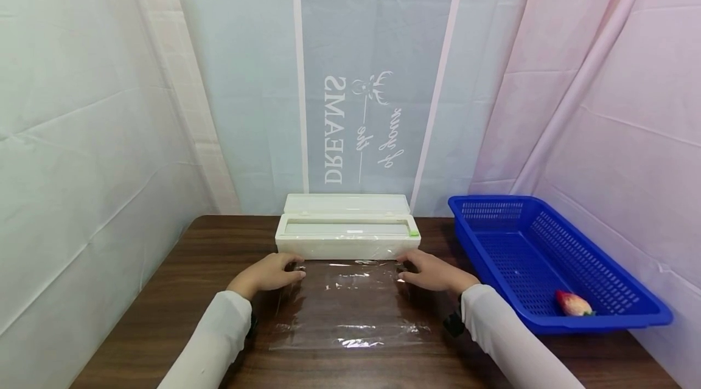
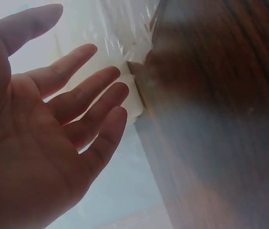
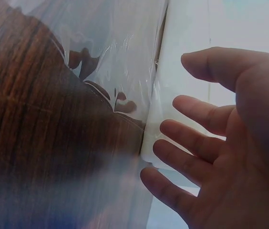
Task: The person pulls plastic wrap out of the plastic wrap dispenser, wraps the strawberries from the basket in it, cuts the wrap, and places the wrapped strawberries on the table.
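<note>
A white cling wrap dispenser (image 1: pixel 347 247) with its lid (image 1: pixel 347 203) raised stands at the back of the table. From its front, a sheet of clear cling wrap (image 1: pixel 350 310) stretches over the dark wood toward the person. Near the dispenser's left front corner is the left hand (image 1: pixel 272 272), its fingers spread and slightly bent in the left wrist view. The right hand (image 1: pixel 434 271) mirrors it near the right front corner, fingers apart and palm bare in the right wrist view. Neither hand holds anything.
At the right stands a blue plastic basket (image 1: pixel 495 282) with a red and pale strawberry (image 1: pixel 573 304) in its near corner. A green slider (image 1: pixel 414 233) sits at the dispenser's right end. Fabric curtains (image 1: pixel 246 72) hang behind the wooden table (image 1: pixel 159 304) and on both sides.
</note>
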Demonstrator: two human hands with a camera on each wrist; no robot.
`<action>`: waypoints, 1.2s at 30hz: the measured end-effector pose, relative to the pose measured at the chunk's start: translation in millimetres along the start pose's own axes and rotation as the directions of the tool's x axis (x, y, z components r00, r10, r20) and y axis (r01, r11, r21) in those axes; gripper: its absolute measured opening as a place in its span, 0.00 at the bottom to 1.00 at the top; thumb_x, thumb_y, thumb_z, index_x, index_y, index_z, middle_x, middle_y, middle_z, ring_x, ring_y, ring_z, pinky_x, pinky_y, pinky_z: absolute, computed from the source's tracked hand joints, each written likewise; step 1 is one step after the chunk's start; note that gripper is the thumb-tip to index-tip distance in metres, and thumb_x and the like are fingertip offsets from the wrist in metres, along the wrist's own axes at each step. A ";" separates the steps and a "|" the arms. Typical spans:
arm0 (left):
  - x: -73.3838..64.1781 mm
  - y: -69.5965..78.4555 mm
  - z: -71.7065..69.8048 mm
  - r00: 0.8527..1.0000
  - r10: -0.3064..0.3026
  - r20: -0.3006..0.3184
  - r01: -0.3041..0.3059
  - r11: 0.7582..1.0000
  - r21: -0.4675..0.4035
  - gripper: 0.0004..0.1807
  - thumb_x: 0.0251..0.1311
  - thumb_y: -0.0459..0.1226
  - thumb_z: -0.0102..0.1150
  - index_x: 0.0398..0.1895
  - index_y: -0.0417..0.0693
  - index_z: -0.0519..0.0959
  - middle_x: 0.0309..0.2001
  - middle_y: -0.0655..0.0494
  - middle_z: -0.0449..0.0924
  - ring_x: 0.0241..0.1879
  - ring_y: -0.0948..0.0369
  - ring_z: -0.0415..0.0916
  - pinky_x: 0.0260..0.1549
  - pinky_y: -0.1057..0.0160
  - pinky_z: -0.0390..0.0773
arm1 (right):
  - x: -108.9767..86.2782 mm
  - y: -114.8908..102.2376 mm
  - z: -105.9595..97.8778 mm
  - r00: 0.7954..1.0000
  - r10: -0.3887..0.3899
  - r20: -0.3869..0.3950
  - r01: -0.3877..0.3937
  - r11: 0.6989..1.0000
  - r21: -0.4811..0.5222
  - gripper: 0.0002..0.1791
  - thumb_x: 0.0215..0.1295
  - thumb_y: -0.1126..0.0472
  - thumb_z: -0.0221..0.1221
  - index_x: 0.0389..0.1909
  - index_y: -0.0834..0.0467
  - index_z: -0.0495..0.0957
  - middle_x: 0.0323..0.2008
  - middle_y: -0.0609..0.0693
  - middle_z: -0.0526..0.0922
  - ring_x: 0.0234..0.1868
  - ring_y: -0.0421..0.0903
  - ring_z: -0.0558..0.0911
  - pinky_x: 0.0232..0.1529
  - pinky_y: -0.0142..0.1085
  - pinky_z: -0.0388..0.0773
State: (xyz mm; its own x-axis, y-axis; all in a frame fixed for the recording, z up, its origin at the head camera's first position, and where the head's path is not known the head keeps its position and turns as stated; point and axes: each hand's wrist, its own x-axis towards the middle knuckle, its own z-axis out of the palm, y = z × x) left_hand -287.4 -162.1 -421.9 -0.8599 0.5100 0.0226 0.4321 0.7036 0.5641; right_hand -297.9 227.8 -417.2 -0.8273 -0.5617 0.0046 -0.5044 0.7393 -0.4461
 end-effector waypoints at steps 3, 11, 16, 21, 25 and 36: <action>-0.7 -0.8 -0.1 1.000 -0.014 0.007 0.014 1.000 -0.023 0.26 0.64 0.45 0.52 0.58 0.36 0.70 0.56 0.40 0.73 0.53 0.48 0.69 0.52 0.42 0.71 | -0.9 0.8 -0.7 1.000 -0.006 -0.005 0.006 1.000 0.002 0.24 0.65 0.53 0.56 0.56 0.63 0.69 0.54 0.59 0.73 0.56 0.54 0.70 0.56 0.55 0.69; -5.5 1.1 -3.8 0.999 -0.008 -0.035 0.006 0.998 -0.058 0.26 0.64 0.47 0.52 0.58 0.39 0.71 0.58 0.42 0.72 0.57 0.48 0.66 0.55 0.42 0.69 | -7.3 0.6 -9.6 1.000 -0.024 -0.013 0.024 1.000 0.005 0.22 0.64 0.53 0.56 0.53 0.62 0.72 0.52 0.57 0.75 0.55 0.53 0.71 0.55 0.55 0.70; -8.5 4.1 -7.6 0.998 0.010 -0.068 -0.015 0.996 -0.085 0.25 0.65 0.48 0.51 0.60 0.43 0.71 0.59 0.46 0.71 0.59 0.49 0.65 0.55 0.42 0.69 | -12.8 -3.2 -18.3 1.000 -0.025 -0.007 0.025 1.000 -0.015 0.22 0.65 0.51 0.55 0.54 0.61 0.72 0.52 0.58 0.75 0.54 0.53 0.71 0.54 0.54 0.71; -11.7 5.0 -10.5 0.995 0.024 -0.097 -0.036 0.992 -0.118 0.25 0.65 0.48 0.51 0.61 0.45 0.70 0.60 0.46 0.70 0.58 0.48 0.66 0.54 0.41 0.70 | -17.8 -8.2 -26.9 0.998 -0.054 -0.021 0.053 0.998 -0.023 0.22 0.65 0.53 0.56 0.54 0.62 0.72 0.51 0.60 0.75 0.54 0.56 0.72 0.53 0.54 0.71; -13.7 6.3 -12.5 0.994 0.031 -0.107 -0.047 0.988 -0.147 0.26 0.65 0.49 0.51 0.61 0.46 0.69 0.61 0.46 0.69 0.58 0.46 0.65 0.55 0.40 0.69 | -20.4 -11.8 -34.7 0.995 -0.086 -0.052 0.083 0.995 -0.054 0.22 0.65 0.52 0.56 0.54 0.62 0.72 0.51 0.59 0.76 0.54 0.56 0.72 0.53 0.54 0.72; -16.1 13.0 -15.5 0.992 0.055 -0.110 -0.075 0.980 -0.185 0.26 0.65 0.49 0.51 0.61 0.47 0.69 0.61 0.48 0.69 0.58 0.45 0.65 0.53 0.38 0.69 | -25.9 -19.3 -58.7 0.994 -0.071 -0.084 0.063 0.993 -0.095 0.25 0.65 0.49 0.55 0.57 0.60 0.72 0.53 0.55 0.75 0.55 0.49 0.71 0.54 0.52 0.72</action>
State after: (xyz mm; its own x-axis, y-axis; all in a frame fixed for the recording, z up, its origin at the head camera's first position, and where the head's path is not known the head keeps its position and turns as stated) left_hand -272.2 -168.9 -402.2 -0.8595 0.4902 0.1446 0.4375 0.5595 0.7040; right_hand -281.1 249.9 -356.2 -0.8074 -0.5793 0.1116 -0.5765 0.7346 -0.3578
